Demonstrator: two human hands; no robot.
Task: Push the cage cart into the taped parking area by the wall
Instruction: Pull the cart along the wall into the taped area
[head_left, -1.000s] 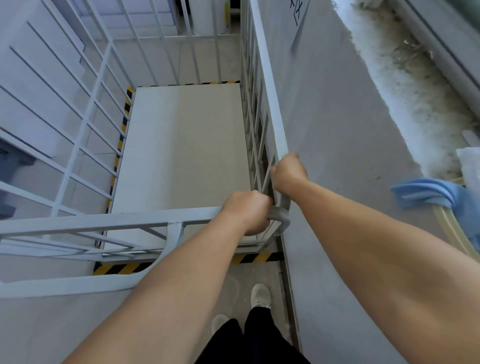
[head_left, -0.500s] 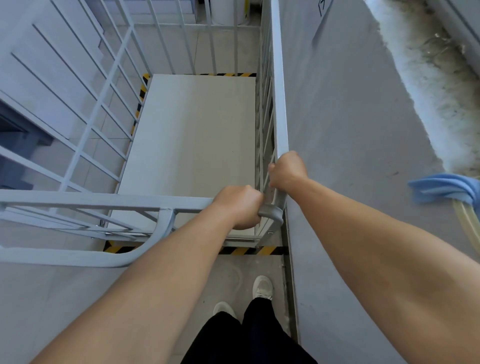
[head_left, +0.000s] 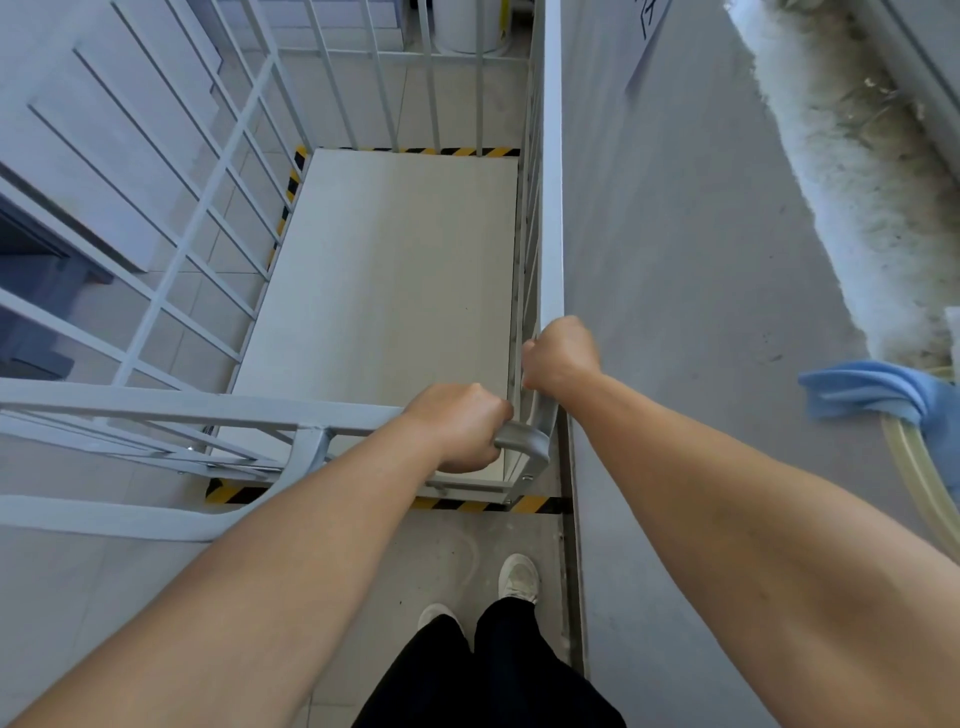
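The white cage cart (head_left: 551, 171) stands in front of me, its right side tight against the grey wall (head_left: 685, 249). Its pale floor panel fills the space inside the yellow-black tape (head_left: 431, 151), which shows along the far, left and near edges. My left hand (head_left: 460, 426) is closed over the near top rail at the right corner. My right hand (head_left: 563, 353) grips the top rail of the cart's right side, just beyond that corner.
A blue cloth (head_left: 878, 395) hangs at the right on a pale hose (head_left: 919, 467). A rough white strip (head_left: 852, 171) runs along the wall's top. My two feet (head_left: 517, 574) stand on the floor behind the cart. A white cylinder (head_left: 467, 26) stands beyond the cart.
The cart has rolled slightly forward and now sits square within the tape lines. Both hands keep the same grip on the rails.
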